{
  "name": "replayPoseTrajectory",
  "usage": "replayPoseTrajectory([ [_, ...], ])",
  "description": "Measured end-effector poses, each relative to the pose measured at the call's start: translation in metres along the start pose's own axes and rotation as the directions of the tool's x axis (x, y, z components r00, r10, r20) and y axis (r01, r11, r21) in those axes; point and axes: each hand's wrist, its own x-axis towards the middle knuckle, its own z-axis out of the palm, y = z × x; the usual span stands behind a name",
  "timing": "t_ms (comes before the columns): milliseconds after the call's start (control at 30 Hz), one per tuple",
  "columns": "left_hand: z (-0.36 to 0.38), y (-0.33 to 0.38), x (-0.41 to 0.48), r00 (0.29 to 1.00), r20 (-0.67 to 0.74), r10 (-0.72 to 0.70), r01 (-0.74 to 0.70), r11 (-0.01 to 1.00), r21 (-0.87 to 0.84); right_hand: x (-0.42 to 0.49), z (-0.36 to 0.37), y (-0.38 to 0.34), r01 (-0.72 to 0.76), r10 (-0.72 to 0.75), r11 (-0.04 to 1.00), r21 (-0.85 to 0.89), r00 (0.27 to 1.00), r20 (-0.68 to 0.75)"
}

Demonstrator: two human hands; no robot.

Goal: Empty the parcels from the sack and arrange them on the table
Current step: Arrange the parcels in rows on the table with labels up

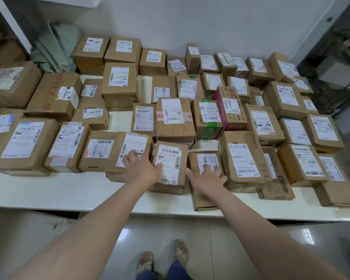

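Brown cardboard parcels (119, 85) stand in close rows over most of the white bench (69, 190), each with a white shipping label facing up. A pale green sack (57, 47) lies crumpled against the wall at the back left corner, behind the rows.

Left hand (141, 168): palm down, fingers (130, 156) spread and lying on the label of a front-row parcel (117, 150). The thumb reaches across to the label of the next parcel (169, 164), which prints "8元" at its near edge. It grips nothing.

Right hand (207, 177): flat, fingers (207, 168) straight and slightly apart, pressing on a low flat parcel (205, 159) whose label reads "12V4A". This parcel sits between the "8元" parcel and a taller, crumpled one (242, 162).

Other legible marks:
- Red handwriting "1817", upside down to the camera, on a parcel (175, 122) in the second row.
- "980 E72 048" on a label at front left (69, 144).
- "12V4A" again on a label at the far right (331, 168).
- The rest is too small to read.

The tiled floor (230, 249) and two sandalled feet (162, 259) show below the bench edge.
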Motion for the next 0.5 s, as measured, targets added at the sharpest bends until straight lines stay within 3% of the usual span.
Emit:
replayPoseTrajectory([
  [100,0.002,0.001,0.0,1.0,-0.001,0.028,-0.028,0.998,-0.056,0.001,-0.002,0.003,-0.066,0.061,0.997,0.043,0.99,0.124],
  [200,0.004,0.005,-0.001,0.997,-0.04,0.06,-0.064,0.99,-0.124,0.006,0.001,0.0,-0.041,0.029,0.993,0.114,0.994,0.107],
  [500,0.005,0.028,-0.002,0.998,-0.053,-0.044,0.044,0.999,-0.001,0.011,-0.018,-0.007,-0.002,-0.031,0.967,0.253,0.992,0.126],
])
